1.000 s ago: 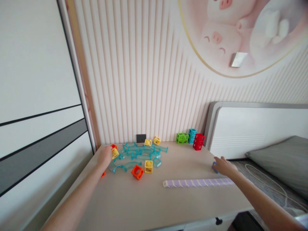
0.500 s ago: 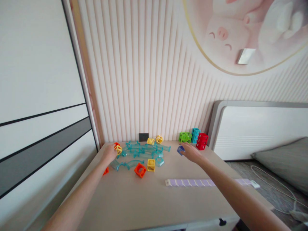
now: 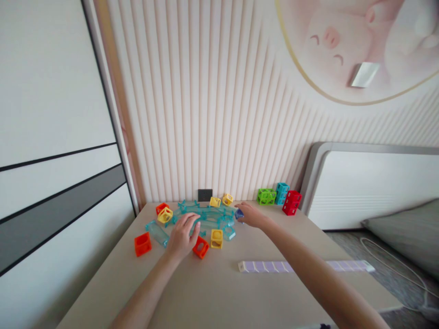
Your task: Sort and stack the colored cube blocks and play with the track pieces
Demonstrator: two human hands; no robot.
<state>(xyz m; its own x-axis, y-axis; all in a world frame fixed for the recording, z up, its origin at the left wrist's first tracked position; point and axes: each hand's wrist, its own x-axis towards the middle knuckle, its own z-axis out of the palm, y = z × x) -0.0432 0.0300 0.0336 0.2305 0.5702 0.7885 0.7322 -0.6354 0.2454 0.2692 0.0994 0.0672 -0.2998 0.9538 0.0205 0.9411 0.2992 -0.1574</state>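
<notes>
My right hand [image 3: 251, 215] is closed around a small blue-purple block [image 3: 239, 214] at the right end of the teal track pieces [image 3: 209, 213]. Fingers slightly bent and apart, my left hand [image 3: 183, 235] hovers over the left part of these clear teal pieces and holds nothing. An orange cube block [image 3: 200, 247] lies just beside its thumb, with a yellow cube block [image 3: 216, 239] to the right. Further left are another orange cube [image 3: 142, 244], a loose teal track piece [image 3: 157, 233], and a yellow block [image 3: 165, 214] against an orange one [image 3: 161, 208].
Green [image 3: 266, 196], light-blue [image 3: 282, 193] and red [image 3: 291, 203] block stacks stand at the back right. Two yellow blocks lie near a black wall socket [image 3: 205, 195]. A lilac strip [image 3: 264, 266] runs beneath my right forearm on the table [image 3: 206, 292]. A wardrobe [image 3: 58, 183] borders the left.
My left hand has let go of the yellow block beside the orange one and moved right, over the track pieces. My right hand has moved left with the blue-purple block.
</notes>
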